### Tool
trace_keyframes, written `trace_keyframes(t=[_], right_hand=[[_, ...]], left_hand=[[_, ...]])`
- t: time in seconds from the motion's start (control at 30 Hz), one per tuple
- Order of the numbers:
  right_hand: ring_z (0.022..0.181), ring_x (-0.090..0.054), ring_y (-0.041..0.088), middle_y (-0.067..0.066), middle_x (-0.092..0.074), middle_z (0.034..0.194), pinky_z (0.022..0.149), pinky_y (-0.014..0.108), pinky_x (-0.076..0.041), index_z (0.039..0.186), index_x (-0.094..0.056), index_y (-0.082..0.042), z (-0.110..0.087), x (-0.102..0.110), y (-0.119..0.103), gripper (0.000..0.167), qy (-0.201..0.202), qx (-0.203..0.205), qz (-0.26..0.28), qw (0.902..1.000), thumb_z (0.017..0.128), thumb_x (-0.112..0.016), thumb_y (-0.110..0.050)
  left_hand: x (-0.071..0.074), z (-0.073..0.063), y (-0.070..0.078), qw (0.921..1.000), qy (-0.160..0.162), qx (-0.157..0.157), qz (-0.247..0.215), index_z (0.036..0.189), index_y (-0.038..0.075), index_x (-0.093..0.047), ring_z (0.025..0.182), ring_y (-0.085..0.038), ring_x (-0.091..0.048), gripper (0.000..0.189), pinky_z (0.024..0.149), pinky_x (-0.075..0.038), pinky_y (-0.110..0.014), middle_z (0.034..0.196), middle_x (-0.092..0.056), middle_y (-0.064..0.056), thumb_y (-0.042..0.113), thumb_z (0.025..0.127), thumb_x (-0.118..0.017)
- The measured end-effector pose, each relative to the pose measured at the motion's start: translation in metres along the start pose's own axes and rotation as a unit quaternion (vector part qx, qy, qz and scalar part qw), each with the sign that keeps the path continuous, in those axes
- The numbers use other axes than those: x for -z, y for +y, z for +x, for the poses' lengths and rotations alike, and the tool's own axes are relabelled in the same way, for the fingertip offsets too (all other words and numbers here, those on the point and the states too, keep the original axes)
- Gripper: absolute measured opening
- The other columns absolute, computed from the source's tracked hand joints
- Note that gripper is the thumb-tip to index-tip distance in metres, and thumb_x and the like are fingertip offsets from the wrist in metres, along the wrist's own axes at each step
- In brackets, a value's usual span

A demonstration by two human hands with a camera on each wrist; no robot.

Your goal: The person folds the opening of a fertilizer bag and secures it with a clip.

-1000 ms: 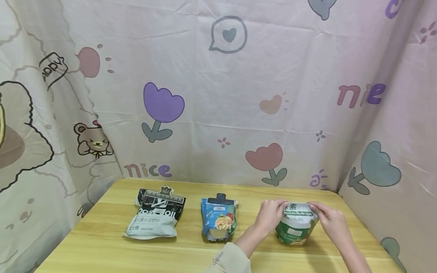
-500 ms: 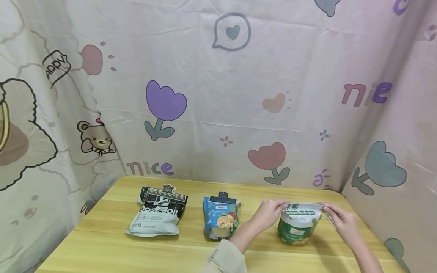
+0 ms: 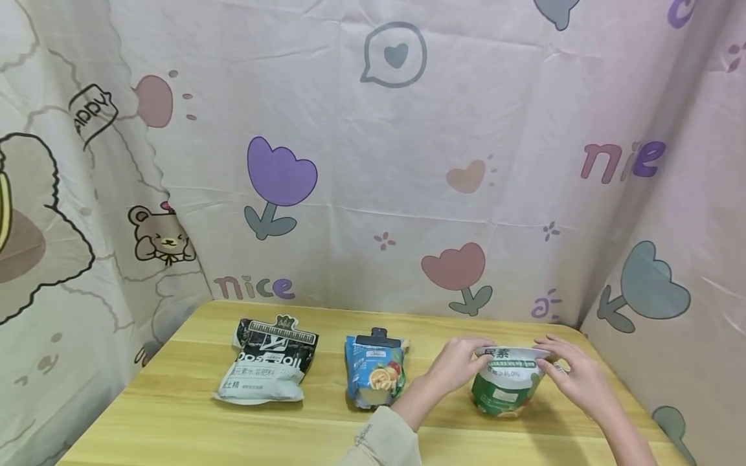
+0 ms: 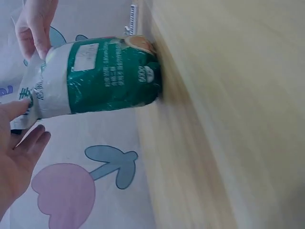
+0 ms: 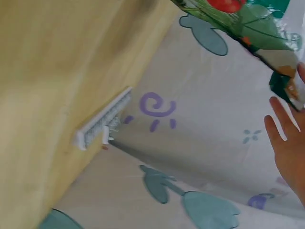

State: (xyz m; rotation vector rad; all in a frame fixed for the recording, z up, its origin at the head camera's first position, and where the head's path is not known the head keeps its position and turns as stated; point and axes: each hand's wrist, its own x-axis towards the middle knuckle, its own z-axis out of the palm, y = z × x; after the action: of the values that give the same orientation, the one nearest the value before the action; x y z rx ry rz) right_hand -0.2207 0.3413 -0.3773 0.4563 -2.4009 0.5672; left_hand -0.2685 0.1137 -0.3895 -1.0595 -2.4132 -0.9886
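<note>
A green-and-white fertilizer bag stands upright on the right side of the table, its white top edge flattened between both hands. My left hand holds the top left corner, thumb on the front and fingers behind, as the left wrist view shows. At the opposite corner my right hand pinches the bag's edge, thumb in front. Partly hidden behind that hand lies a clip with a piano-key pattern; the right wrist view shows this clip lying on the table, apart from the bag.
A blue fruit-printed bag with a black clip stands mid-table. Left of it lies a black-and-white bag under a piano-pattern clip. Printed curtains enclose the wooden table at the back and sides.
Both hands have shifted their grip along the bag's top edge, the right hand moving slightly inward with its fingers reaching over the corner. The bag stays in place.
</note>
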Motion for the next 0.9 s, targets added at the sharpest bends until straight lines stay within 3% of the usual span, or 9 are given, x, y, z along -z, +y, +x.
trace_keyframes(t=[0.03,0.17,0.3,0.47,0.7,0.8,0.9], right_hand=[[0.101,-0.054,0.03,0.017,-0.062,0.109,0.076,0.056,-0.043,0.099,-0.068,-0.005,0.002,0.0,-0.002,0.028,-0.009,0.013,-0.002,0.9999,0.072,-0.076,-0.007],[0.078,-0.059,0.02,0.007,-0.066,0.092,0.068,0.044,-0.047,0.097,-0.068,-0.007,0.012,-0.002,-0.012,0.028,-0.057,0.032,-0.02,0.9976,0.071,-0.078,-0.011],[0.066,-0.057,0.012,-0.001,-0.066,0.081,0.056,0.034,-0.046,0.091,-0.069,-0.011,0.016,-0.008,-0.018,0.021,-0.074,0.018,-0.045,0.9961,0.072,-0.077,-0.014],[0.056,-0.053,0.008,-0.005,-0.065,0.07,0.048,0.028,-0.04,0.076,-0.068,-0.02,0.012,-0.016,-0.016,0.019,-0.012,0.024,-0.052,0.9983,0.065,-0.08,-0.011],[0.043,-0.029,-0.007,-0.004,-0.066,0.062,0.039,0.016,-0.024,0.07,-0.073,-0.016,0.009,-0.024,-0.009,0.019,0.094,0.078,-0.05,0.9913,0.055,-0.081,-0.009],[0.041,-0.026,-0.01,-0.003,-0.066,0.062,0.038,0.013,-0.02,0.07,-0.073,-0.015,0.009,-0.025,-0.008,0.019,0.11,0.091,-0.05,0.9885,0.054,-0.081,-0.008],[0.041,-0.026,-0.008,-0.003,-0.066,0.062,0.037,0.015,-0.022,0.073,-0.073,-0.015,0.009,-0.023,-0.008,0.018,0.1,0.088,-0.053,0.9897,0.057,-0.08,-0.009]], left_hand=[[0.0,0.001,0.001,0.9999,-0.003,-0.006,0.015,0.111,0.017,-0.067,0.105,-0.002,-0.053,0.025,0.087,-0.039,-0.014,0.112,-0.061,0.009,0.022,0.087,-0.064],[0.0,0.008,0.009,0.9982,-0.02,-0.01,0.056,0.11,0.02,-0.067,0.096,0.001,-0.055,0.027,0.081,-0.04,-0.012,0.106,-0.063,0.013,0.025,0.083,-0.069],[-0.006,0.011,0.013,0.9993,-0.014,0.019,0.029,0.104,0.019,-0.069,0.084,0.004,-0.056,0.023,0.071,-0.041,-0.009,0.095,-0.066,0.013,0.022,0.081,-0.071],[-0.015,0.009,0.013,0.9987,0.016,0.046,-0.019,0.096,0.018,-0.073,0.082,0.007,-0.057,0.017,0.071,-0.041,-0.007,0.089,-0.067,0.014,0.018,0.079,-0.072],[-0.02,0.008,0.011,0.9973,0.059,0.032,-0.028,0.09,0.017,-0.074,0.078,0.008,-0.057,0.013,0.068,-0.041,-0.006,0.084,-0.068,0.013,0.017,0.077,-0.072],[-0.021,0.009,0.011,0.9969,0.068,0.028,-0.03,0.088,0.017,-0.075,0.077,0.009,-0.058,0.012,0.067,-0.041,-0.005,0.083,-0.068,0.013,0.016,0.077,-0.072],[-0.02,0.009,0.01,0.9975,0.061,0.023,-0.028,0.09,0.017,-0.074,0.079,0.008,-0.057,0.012,0.068,-0.041,-0.006,0.084,-0.068,0.012,0.017,0.079,-0.071]])
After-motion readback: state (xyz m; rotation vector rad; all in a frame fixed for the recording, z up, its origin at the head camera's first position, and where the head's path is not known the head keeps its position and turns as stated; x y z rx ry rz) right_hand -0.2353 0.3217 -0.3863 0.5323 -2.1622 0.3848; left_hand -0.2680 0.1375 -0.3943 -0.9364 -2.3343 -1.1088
